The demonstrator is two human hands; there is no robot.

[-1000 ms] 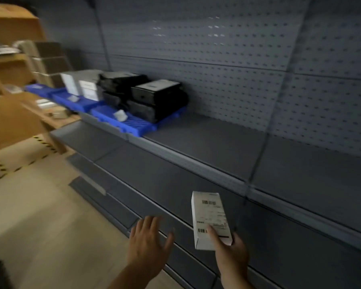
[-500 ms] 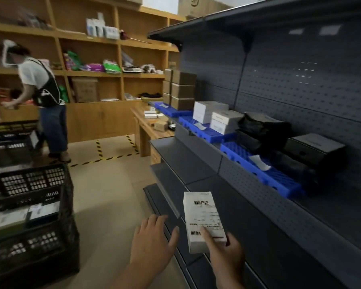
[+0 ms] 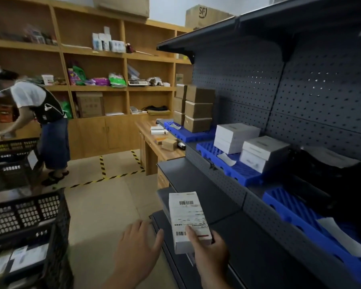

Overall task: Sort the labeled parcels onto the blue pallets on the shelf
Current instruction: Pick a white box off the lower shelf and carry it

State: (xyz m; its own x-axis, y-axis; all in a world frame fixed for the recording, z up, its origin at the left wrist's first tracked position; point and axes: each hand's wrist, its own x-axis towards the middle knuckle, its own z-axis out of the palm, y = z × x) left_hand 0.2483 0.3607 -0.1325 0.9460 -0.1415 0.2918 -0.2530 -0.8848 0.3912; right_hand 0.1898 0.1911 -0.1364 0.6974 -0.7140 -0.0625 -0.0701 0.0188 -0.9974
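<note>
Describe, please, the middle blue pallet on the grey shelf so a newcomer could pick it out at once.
Find the grey pegboard shelf along the right. Three blue pallets sit in a row on one level; the middle blue pallet lies between the far one stacked with brown cartons and the near one holding black parcels. It alone carries white boxes, with a loose paper slip in front.

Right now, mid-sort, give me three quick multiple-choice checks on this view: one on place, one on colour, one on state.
1. Where do the brown boxes stand?
A. farthest blue pallet
B. floor
C. black crate

2. What colour are the boxes on the middle pallet?
A. red
B. white
C. green

3. What is the right hand doing?
A. hanging empty
B. pushing a crate
C. holding the labeled parcel

Answers: 1 A, they are stacked on the far pallet; 2 B, both stacks are white; 3 C, its thumb presses on the label while the left hand is open.
</note>
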